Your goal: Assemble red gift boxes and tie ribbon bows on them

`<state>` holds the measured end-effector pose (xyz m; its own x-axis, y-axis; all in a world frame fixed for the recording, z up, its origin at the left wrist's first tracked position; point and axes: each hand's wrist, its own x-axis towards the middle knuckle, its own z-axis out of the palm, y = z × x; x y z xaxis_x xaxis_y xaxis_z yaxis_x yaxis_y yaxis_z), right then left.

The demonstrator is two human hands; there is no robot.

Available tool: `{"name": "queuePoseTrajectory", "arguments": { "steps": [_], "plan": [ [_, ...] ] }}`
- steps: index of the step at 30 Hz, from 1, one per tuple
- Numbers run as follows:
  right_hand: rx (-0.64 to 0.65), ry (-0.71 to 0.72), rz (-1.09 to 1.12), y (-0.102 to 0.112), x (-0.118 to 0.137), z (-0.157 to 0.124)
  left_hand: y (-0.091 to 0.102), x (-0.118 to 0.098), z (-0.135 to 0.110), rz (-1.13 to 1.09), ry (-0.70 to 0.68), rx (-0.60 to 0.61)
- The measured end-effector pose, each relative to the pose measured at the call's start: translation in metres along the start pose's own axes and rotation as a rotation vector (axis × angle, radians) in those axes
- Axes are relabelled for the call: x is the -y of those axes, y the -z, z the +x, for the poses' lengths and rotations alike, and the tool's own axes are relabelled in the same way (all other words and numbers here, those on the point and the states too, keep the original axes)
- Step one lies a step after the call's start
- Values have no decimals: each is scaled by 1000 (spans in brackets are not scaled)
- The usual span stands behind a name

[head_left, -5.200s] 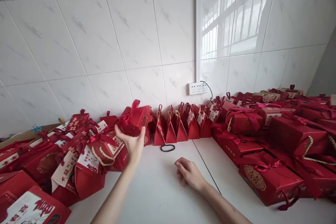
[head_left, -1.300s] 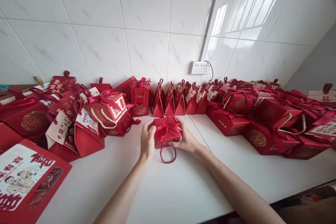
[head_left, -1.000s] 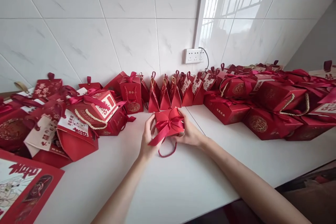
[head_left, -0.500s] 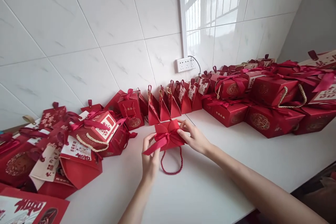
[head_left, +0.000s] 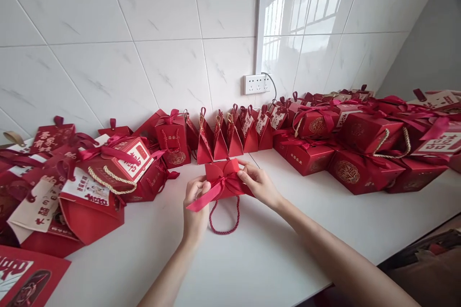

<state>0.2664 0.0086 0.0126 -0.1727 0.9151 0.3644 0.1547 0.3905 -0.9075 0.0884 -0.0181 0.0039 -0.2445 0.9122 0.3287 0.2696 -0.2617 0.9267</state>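
Observation:
A small red gift box [head_left: 216,172] with a red ribbon bow [head_left: 212,190] and a red cord handle [head_left: 224,220] sits on the white table [head_left: 252,254] in front of me. My left hand [head_left: 194,208] is closed, pinching a tail of the ribbon at the box's left side. My right hand [head_left: 257,183] is closed on the ribbon bow at the box's right side. The cord handle hangs loose toward me on the tabletop.
Several red gift boxes are heaped at the left [head_left: 108,163] and right [head_left: 363,139]. A row of small triangular red boxes [head_left: 230,136] stands against the tiled wall under a white socket [head_left: 256,84]. A large flat red box [head_left: 25,280] lies at bottom left.
About five seconds ago my left hand held a box at the left heap and my right rested on the table. Both hands have since come onto the small box and are pulling its ribbon apart.

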Motion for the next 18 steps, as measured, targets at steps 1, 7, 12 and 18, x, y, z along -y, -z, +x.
{"name": "queuePoseTrajectory", "arguments": {
  "steps": [1, 7, 12, 18],
  "plan": [
    [8, -31, 48, 1, 1, 0, 0, -1, 0, -4, 10, -7],
    [73, -146, 341, 4, 5, 3, 0, -3, 1, -14, 35, -39],
    [77, -165, 409, 4, 3, 4, 0, 2, 0, 19, 1, -30],
    [61, -122, 325, 3, -1, 3, 0, 9, 1, 52, -17, -20]
  ]
}}
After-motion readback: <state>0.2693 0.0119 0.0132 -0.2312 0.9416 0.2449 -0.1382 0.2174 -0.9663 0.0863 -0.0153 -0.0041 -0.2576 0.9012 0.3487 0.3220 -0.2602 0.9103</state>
